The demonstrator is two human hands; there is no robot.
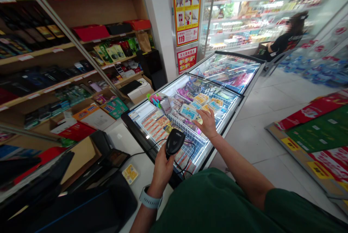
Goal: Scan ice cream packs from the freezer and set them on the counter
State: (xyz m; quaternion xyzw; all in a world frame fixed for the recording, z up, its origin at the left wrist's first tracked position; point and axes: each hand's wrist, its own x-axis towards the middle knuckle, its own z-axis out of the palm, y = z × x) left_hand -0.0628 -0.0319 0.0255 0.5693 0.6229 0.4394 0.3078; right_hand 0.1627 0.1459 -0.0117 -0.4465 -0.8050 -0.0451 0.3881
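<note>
Freezer (136,130) takes up the middle of the aisle, black-framed, glass-topped; counter (148,177) sits beside it at near left. Left hand (163,167) has its fingers wrapped round the scanner (175,141), head up, over the freezer's near end; cable (194,149) loops to its right. Right hand (207,122) is out over the freezer, thumb and index parted at the right end of the blue pack (188,111). Key relation: pack lies just left of those fingertips, long axis roughly crosswise, right end toward them; right hand is clearly nearer, scanner sits lower and left of the pack. Yellow packs (216,103) cluster just beyond and to the right; one more, the counter pack (130,174), lies on the counter left of the left wrist. Can't tell if right thumb and index actually pinch the blue pack or only touch it. Left fingertips mostly hidden by the handle. Trigger not visible. Pack print too small to read. Pixelated patch masks something left of the blue pack.
</note>
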